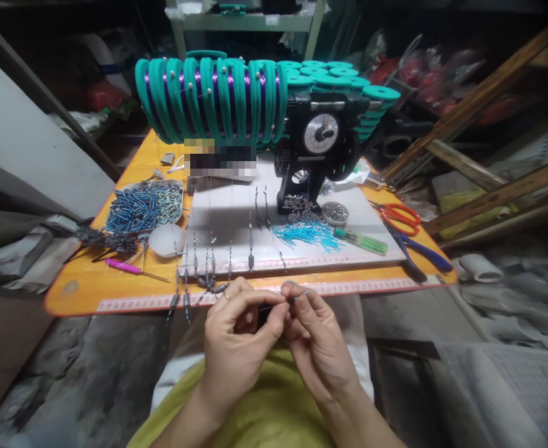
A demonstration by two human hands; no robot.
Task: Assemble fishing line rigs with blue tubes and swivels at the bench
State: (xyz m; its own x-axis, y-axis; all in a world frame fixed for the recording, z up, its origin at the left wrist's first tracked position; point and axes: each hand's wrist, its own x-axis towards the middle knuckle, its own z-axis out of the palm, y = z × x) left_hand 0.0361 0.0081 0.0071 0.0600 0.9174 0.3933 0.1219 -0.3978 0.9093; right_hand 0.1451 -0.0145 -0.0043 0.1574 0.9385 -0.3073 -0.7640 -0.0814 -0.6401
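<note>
Just off the table's front edge, my left hand (243,336) pinches thumb against index finger, a ring on one finger; a thin dark strand shows at its fingers. Touching it on the right, my right hand (315,339) pinches a small pale blue-green piece (300,295) between thumb and fingers. Behind my hands, grey weights on beaded lines (250,260) hang or lie along the edge of the white board (227,218). Bright blue thin pieces (308,235) lie on the board near a round dish of small metal parts (335,213).
A black winding device (320,134) with teal spools (213,99) stands behind. At left are a tray of dark blue pieces (134,208), a white bowl (166,241) and a pink-handled tool (124,266). A green screwdriver (362,241), orange-handled scissors (402,218) and blue-handled pliers (425,254) lie right.
</note>
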